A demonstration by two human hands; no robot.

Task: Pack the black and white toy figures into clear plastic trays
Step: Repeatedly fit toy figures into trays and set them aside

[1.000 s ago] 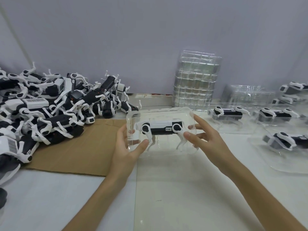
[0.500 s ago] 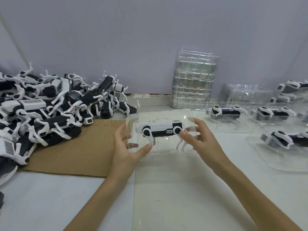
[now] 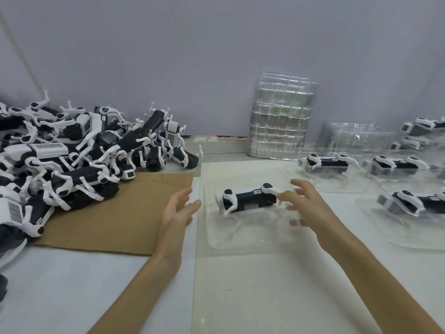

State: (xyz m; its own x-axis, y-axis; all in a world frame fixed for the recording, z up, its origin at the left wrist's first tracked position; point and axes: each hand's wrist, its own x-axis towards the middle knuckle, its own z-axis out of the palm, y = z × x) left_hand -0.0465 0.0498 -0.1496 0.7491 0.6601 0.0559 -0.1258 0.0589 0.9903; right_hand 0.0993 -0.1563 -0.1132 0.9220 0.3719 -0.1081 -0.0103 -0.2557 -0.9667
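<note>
My left hand (image 3: 179, 209) hovers just left of the clear tray (image 3: 216, 238), fingers (image 3: 184, 195) spread wide and loose, holding nothing. My right hand (image 3: 307, 206) is at the tray's right end, fingers wide as well. Its thumb lies just beside the white hip of the toy figure (image 3: 248, 200), and I cannot tell whether it touches.

The toy figure lies in the tray, black body running left to right, and the tray rests on the counter (image 3: 265, 297) in front of me. To my left, a heap of toy figures (image 3: 72, 160) spills onto a sheet of cardboard (image 3: 120, 213). Behind the tray stands a stack of empty trays (image 3: 281, 121). To my right lie packed trays (image 3: 328, 165), each with a figure inside.
</note>
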